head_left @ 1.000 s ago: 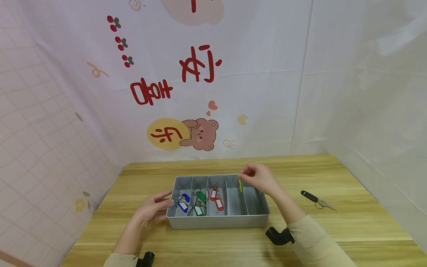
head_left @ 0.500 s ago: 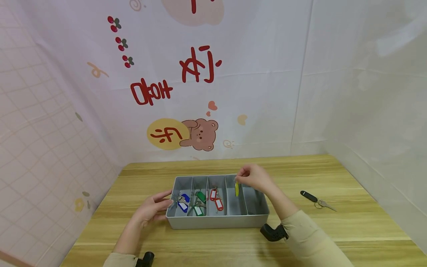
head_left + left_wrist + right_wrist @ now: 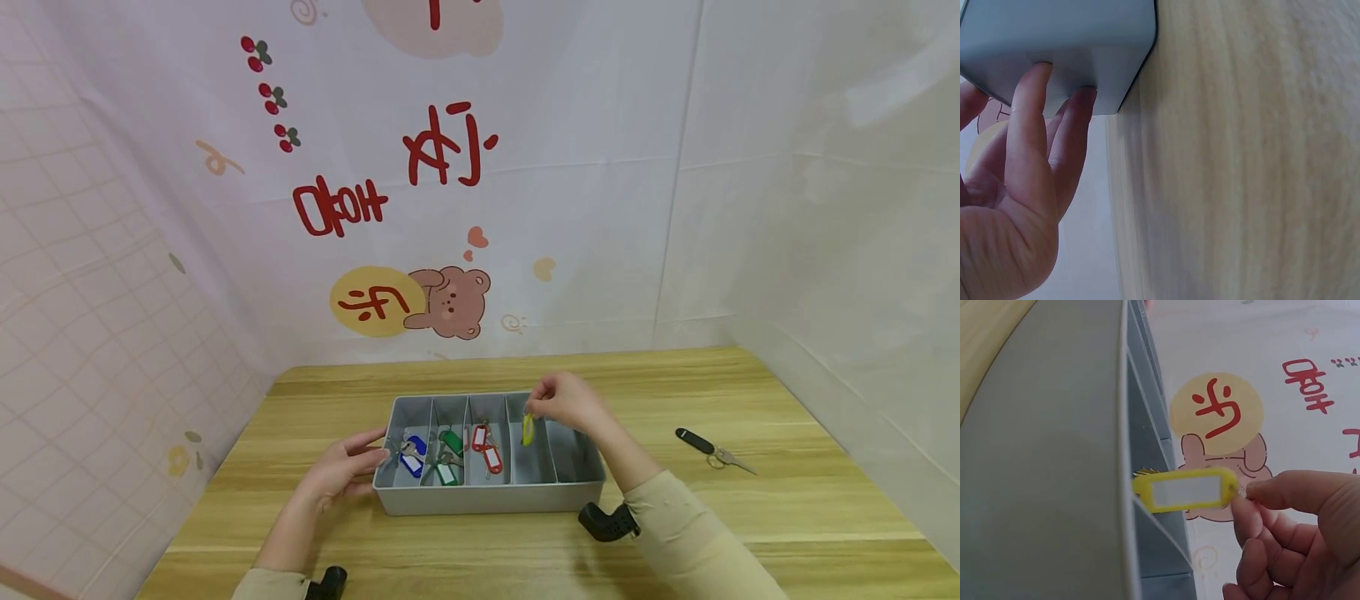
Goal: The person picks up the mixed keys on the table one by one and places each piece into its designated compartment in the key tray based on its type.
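A grey divided box (image 3: 487,500) lies lengthwise on the table. At its left end, my left hand (image 3: 341,471) rests its fingertips on the end wall; the left wrist view shows those fingers (image 3: 1029,131) fairly straight against the wall. My right hand (image 3: 566,400) pinches a yellow key tag (image 3: 528,429) by its ring end, between thumb and fingertips. The tag hangs over the fourth compartment from the left. In the right wrist view, its white label faces the camera, and a small brassy jagged piece (image 3: 1145,471) shows behind it.
Keys with blue tags (image 3: 412,464), green tags (image 3: 447,475) and red tags (image 3: 492,458) lie in the first three compartments from the left. To the right of the box, small scissors (image 3: 726,457) lie beside a black cover (image 3: 695,440). A printed cloth (image 3: 585,208) hangs behind the table.
My right hand has moved slightly left with the yellow key tag, which now hangs a little lower over the fourth compartment. The left hand and the box have stayed put.
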{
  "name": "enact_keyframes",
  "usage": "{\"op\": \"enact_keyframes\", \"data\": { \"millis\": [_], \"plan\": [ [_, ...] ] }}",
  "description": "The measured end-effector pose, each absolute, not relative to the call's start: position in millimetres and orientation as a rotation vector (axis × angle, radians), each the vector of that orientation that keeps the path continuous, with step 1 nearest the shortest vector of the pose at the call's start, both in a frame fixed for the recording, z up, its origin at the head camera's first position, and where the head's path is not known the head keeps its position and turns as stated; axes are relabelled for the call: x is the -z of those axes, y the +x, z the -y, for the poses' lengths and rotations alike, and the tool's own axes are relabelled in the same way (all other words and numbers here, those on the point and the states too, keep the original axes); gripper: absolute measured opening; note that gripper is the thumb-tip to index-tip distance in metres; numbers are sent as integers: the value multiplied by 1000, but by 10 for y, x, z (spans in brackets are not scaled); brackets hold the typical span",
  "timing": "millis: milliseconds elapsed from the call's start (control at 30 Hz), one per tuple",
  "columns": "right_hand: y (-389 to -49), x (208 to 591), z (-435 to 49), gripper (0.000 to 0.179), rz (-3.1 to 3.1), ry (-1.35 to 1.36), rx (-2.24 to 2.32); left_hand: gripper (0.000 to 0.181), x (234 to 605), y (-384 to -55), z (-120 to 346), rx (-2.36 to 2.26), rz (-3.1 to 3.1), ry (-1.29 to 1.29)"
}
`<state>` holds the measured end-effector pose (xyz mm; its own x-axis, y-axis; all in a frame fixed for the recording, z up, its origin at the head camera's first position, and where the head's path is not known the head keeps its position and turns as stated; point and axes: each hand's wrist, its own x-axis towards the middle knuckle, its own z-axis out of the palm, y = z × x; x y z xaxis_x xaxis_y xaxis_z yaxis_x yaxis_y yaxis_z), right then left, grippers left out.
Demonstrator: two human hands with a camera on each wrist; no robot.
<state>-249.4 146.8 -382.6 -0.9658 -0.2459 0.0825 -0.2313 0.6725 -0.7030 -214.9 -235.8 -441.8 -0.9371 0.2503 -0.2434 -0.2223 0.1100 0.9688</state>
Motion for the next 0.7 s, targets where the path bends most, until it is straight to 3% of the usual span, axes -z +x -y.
{"op": "enact_keyframes", "data": {
  "millis": [700],
  "plan": [
    [-2411, 3890, -1555, 19, -2908, -454, 1206, 73, 4420, -2143, 2355, -1893, -2042, 43]
  ]
}}
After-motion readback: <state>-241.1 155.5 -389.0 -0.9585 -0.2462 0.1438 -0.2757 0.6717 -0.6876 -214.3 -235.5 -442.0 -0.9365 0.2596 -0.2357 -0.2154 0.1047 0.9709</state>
